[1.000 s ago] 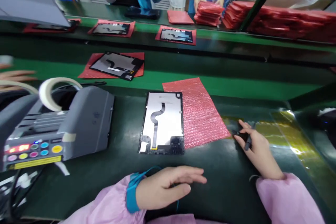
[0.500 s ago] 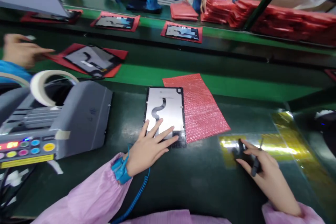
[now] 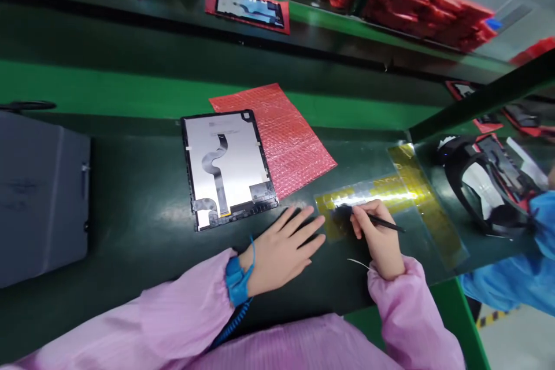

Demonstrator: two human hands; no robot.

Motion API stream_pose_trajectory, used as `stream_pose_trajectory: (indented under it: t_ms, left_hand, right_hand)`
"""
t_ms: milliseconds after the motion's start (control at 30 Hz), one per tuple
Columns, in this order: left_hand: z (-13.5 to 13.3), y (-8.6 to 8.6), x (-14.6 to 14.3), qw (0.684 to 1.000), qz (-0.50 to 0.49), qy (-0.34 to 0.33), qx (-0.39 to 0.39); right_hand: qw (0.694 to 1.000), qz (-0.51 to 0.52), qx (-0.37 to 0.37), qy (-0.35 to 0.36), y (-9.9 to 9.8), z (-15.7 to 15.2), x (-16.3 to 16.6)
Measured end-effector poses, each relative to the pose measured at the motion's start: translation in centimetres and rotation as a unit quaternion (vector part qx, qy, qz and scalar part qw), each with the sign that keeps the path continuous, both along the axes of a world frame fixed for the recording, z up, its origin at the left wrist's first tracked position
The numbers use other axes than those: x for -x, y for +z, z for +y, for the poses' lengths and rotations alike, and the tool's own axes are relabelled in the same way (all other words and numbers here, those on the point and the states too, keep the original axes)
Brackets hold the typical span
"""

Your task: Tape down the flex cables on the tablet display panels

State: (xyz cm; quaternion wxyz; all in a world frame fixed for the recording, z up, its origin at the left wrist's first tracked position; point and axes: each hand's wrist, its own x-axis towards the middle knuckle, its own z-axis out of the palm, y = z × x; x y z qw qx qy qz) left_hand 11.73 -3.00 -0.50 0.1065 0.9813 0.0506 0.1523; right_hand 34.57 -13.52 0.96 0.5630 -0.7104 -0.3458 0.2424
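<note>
So, flat silver-and-black display panel with a dark wavy ribbon cable (image 3: 238, 165) lies on the dark green desk (image 3: 139, 196), just up-left of the left hand (image 3: 281, 254). That hand's empty, fingers spread. Red bubble-wrap sheet (image 3: 292, 136) is beyond its fingertips, partly under the panel. The right hand (image 3: 376, 237) grips a slim black stick-like tool (image 3: 385, 221) at the glossy yellow film strips (image 3: 392, 188). Looks like tool-work at the film; next move probably calls for fine fingertip control.
</note>
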Motion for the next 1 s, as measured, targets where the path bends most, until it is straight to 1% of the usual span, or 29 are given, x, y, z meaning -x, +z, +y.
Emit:
stream_pose_trajectory:
  t_ms: [67, 167, 400, 500, 600, 700, 767, 800, 833, 867, 900, 933, 1000]
  left_hand:
    - [0.0, 0.0, -1.2, 1.0, 0.013, -0.009, 0.015]
    - [0.2, 0.0, -2.0, 0.999, 0.034, -0.005, 0.038]
    - [0.2, -0.2, -2.1, 0.998, 0.041, -0.006, 0.051]
    - [0.2, -0.3, -2.1, 0.998, 0.039, -0.004, 0.056]
    - [0.1, -0.5, -2.4, 0.996, 0.036, 0.0, 0.076]
    - [-0.5, -0.1, -2.3, 0.992, 0.044, 0.008, 0.115]
    - [-0.8, 0.5, -1.3, 0.984, 0.05, -0.006, 0.17]
    - [-0.8, 0.9, -0.4, 0.974, 0.049, -0.02, 0.219]
    - [-0.6, 1.2, 0.9, 0.956, 0.044, -0.036, 0.286]
    - [-0.3, 1.5, 2.7, 0.929, 0.033, -0.046, 0.365]
    - [0.1, 1.7, 4.8, 0.893, 0.021, -0.052, 0.447]
    - [0.5, 1.9, 7.4, 0.849, 0.003, -0.052, 0.526]
    - [0.9, 2.0, 13.4, 0.759, -0.035, -0.036, 0.649]
  right_hand:
    - [1.0, 0.005, 0.013, 0.009, 0.2, 0.1, 0.0]
    - [1.0, 0.016, 0.026, 0.005, 0.2, 0.2, 0.1]
    - [0.998, 0.028, 0.064, 0.002, 0.4, 1.0, 0.0]
    - [0.998, 0.031, 0.052, -0.008, 0.4, 1.0, 0.0]
    - [0.999, 0.041, 0.022, -0.023, 0.5, 0.8, 0.3]
    - [0.997, 0.074, -0.007, -0.023, 0.8, 0.4, 1.4]
    - [0.996, 0.09, -0.013, -0.015, 1.1, -0.1, 2.5]
    - [0.996, 0.093, -0.01, -0.011, 1.3, -0.3, 3.1]
    - [0.995, 0.095, -0.007, -0.008, 1.4, -0.6, 3.7]
    - [0.995, 0.097, -0.001, -0.007, 1.4, -0.8, 4.1]
    - [0.995, 0.104, 0.006, -0.002, 1.4, -0.9, 4.5]
    - [0.994, 0.109, 0.011, 0.005, 1.3, -0.9, 4.7]
    - [0.993, 0.117, 0.02, 0.02, 1.2, -0.8, 5.1]
